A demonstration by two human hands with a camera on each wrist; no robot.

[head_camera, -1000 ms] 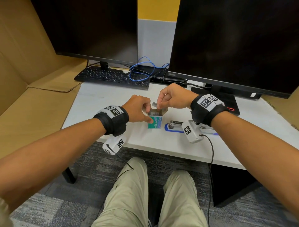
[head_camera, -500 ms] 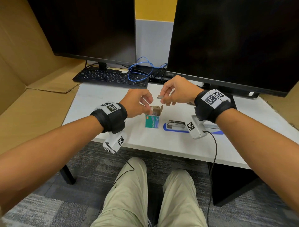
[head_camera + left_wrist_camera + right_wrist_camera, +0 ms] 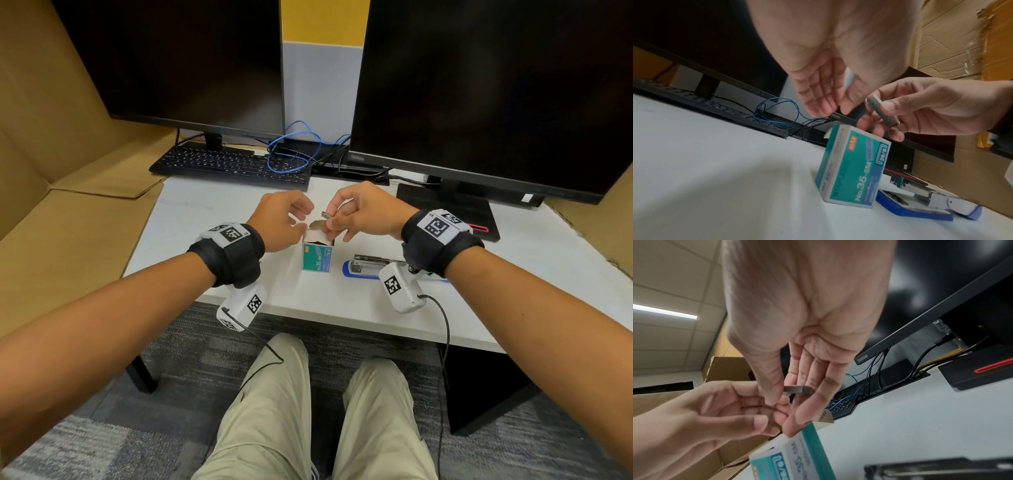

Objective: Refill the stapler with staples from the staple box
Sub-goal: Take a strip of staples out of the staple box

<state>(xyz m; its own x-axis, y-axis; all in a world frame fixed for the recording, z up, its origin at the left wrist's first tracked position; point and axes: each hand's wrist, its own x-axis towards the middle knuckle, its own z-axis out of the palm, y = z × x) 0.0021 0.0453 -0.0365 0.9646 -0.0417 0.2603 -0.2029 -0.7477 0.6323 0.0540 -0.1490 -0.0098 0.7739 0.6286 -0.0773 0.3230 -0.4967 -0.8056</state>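
A green and white staple box (image 3: pixel 318 257) stands upright on the white desk (image 3: pixel 212 240) with its top flap open. My right hand (image 3: pixel 331 220) hovers just above the box and pinches a grey strip of staples (image 3: pixel 326 215) between thumb and fingers; the strip (image 3: pixel 882 112) shows clearly in the left wrist view and again (image 3: pixel 797 389) in the right wrist view. My left hand (image 3: pixel 301 219) floats beside it, fingers relaxed, holding nothing and off the box (image 3: pixel 855 170). The blue and white stapler (image 3: pixel 370 268) lies open right of the box, partly under my right wrist.
Two dark monitors (image 3: pixel 479 102) stand at the back, with a black keyboard (image 3: pixel 229 168) and a tangle of blue cable (image 3: pixel 291 154) between them. A black monitor base (image 3: pixel 445 219) sits behind my right wrist. Brown cardboard (image 3: pixel 68 205) borders the desk on the left.
My right hand has lifted the staple strip up out of the box. My left hand has let go of the box and risen beside it.
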